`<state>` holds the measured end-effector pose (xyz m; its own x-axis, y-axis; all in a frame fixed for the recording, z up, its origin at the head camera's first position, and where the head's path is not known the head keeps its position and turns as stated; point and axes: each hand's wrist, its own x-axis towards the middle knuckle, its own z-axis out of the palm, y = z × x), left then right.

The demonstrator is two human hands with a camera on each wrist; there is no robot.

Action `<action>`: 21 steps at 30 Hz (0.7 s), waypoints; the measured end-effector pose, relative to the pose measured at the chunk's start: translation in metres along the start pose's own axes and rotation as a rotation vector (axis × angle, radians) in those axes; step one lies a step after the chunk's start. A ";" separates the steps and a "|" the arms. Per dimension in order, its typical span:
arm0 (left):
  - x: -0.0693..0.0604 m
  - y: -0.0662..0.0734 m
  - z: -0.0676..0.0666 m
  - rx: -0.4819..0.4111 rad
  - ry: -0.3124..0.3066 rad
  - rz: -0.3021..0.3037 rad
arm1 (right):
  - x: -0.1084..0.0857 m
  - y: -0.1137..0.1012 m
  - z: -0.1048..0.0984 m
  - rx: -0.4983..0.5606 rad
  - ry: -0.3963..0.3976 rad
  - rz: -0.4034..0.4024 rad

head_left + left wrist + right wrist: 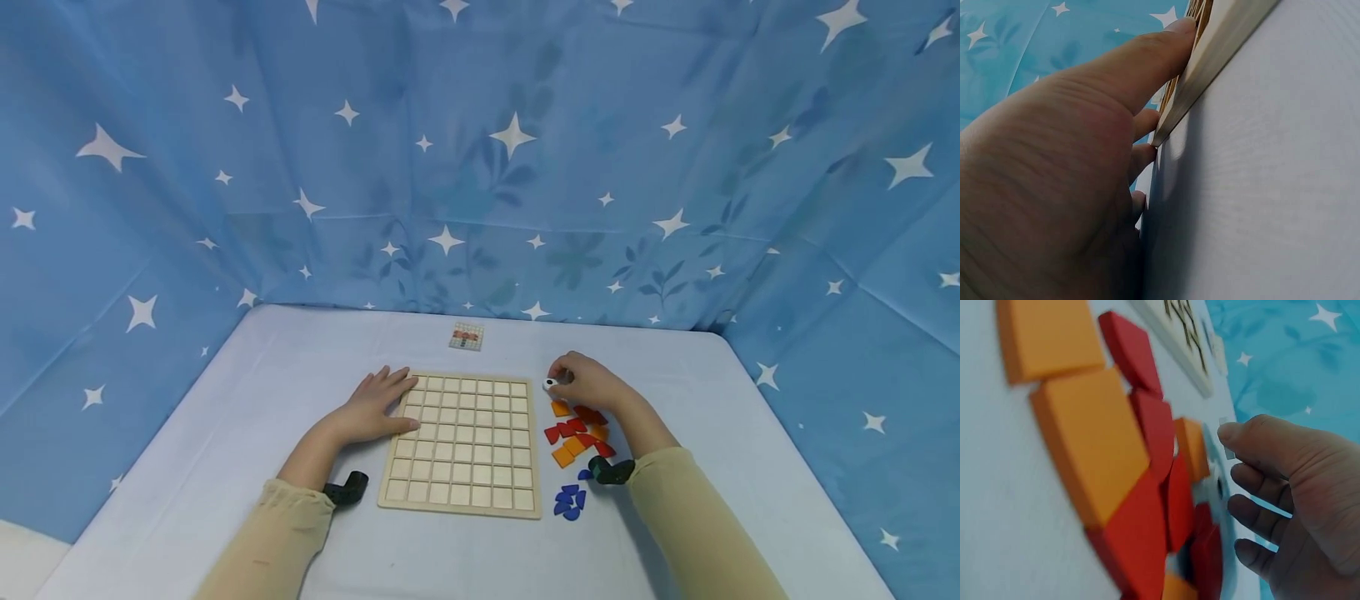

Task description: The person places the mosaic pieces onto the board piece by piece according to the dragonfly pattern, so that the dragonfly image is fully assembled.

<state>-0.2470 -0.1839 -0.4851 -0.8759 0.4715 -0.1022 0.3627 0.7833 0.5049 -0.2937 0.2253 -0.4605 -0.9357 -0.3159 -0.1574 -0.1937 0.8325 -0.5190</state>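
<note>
A wooden grid board [459,512] lies flat on the white table. My left hand [377,410] rests over its left side, fingers spread, with the thumb on the frame [1210,59]. At the board's upper right, my right hand [588,383] pinches a small white tile with a black dot [550,383] between thumb and fingers. In the right wrist view a pale tile edge [1227,439] shows by the thumb tip. Below that hand lie orange tiles [563,457] and red tiles [552,435], several of them touching or overlapping.
Several blue pieces [571,502] lie near the board's lower right corner. A small picture card [467,336] sits beyond the board's far edge. A blue curtain with white stars [465,192] hangs behind and beside the table. A dark wrist mount [611,471] sits above the blue pieces.
</note>
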 end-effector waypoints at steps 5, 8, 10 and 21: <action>-0.001 0.001 -0.001 0.007 0.002 -0.001 | 0.004 -0.021 0.000 -0.020 -0.019 -0.107; 0.000 0.001 -0.001 0.013 -0.002 -0.009 | 0.011 -0.035 0.004 -0.015 -0.034 -0.154; 0.001 0.001 -0.002 0.016 0.001 -0.010 | 0.016 -0.044 0.008 -0.001 -0.052 -0.188; 0.001 0.000 0.000 0.004 0.004 -0.016 | 0.036 -0.087 0.036 0.046 -0.142 -0.339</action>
<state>-0.2476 -0.1834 -0.4847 -0.8830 0.4573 -0.1063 0.3502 0.7924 0.4995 -0.2994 0.1252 -0.4515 -0.7697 -0.6329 -0.0835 -0.4693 0.6496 -0.5981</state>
